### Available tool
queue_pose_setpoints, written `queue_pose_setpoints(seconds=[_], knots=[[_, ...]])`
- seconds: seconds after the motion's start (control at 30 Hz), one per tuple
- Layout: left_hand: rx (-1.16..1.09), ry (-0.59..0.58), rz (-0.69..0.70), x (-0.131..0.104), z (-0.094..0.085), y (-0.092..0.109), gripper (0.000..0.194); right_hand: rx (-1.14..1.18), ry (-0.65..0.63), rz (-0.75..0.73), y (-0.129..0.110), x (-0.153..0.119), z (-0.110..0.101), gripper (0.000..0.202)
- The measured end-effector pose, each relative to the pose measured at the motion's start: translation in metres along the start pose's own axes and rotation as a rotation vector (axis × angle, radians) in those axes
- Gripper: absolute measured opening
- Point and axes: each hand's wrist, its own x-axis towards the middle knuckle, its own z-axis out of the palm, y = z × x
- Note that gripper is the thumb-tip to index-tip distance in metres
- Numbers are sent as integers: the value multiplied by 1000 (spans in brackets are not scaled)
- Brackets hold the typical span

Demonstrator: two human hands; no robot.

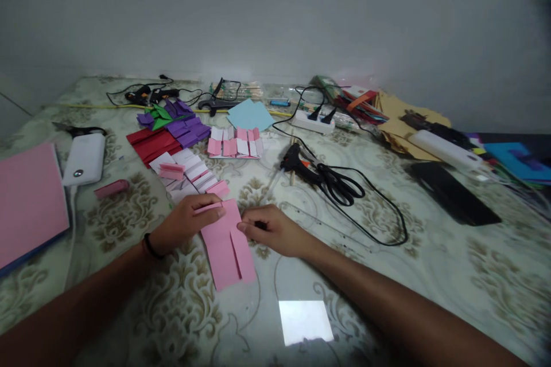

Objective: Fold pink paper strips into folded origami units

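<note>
A pink sheet of paper [221, 255] with a lengthwise slit or fold lies before me. My left hand [189, 222] pinches its upper left part, thumb on top. At the right edge my right hand [273, 229] closes its fingertips on the paper's border. Just beyond the left hand rest folded white and pink paper pieces [196, 172]. Farther back stands another row of pink and white folded pieces [236, 143]. A black glue gun [297, 163] with a coiled cord lies beyond my right hand, and a clear ruler [322, 223] is beside that hand.
Red [155, 144] and purple folded papers [188, 129] lie at back left, near light blue sheets [249, 114]. At left are a white power bank [86, 157], scissors [80, 129] and a pink stack [32, 200]. A power strip [313, 121] and black phone [454, 192] are right.
</note>
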Motion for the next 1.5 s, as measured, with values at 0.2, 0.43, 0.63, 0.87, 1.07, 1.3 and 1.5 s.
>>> queue_pose_setpoints(seconds=[0.2, 0.43, 0.63, 0.87, 1.07, 1.3, 1.5], knots=[[150, -44, -13, -5, 3, 1, 38, 60, 31, 83, 0, 0, 1, 43], [247, -19, -30, -5, 8, 4, 34, 16, 44, 17, 2, -1, 3, 39], [82, 20, -138, -6, 6, 1, 36, 14, 31, 2, 2, -1, 3, 35], [-195, 147, -195, -5, 8, -6, 31, 4, 23, 0, 1, -1, 2, 35], [-108, 114, -142, -4, 6, -3, 30, 41, 26, 23, 2, 0, 2, 38], [122, 15, -30, -5, 6, 5, 20, 34, 25, 32, 2, -1, 2, 38], [162, -52, 31, -5, 6, 7, 17, 35, 31, 42, 1, -1, 2, 39]])
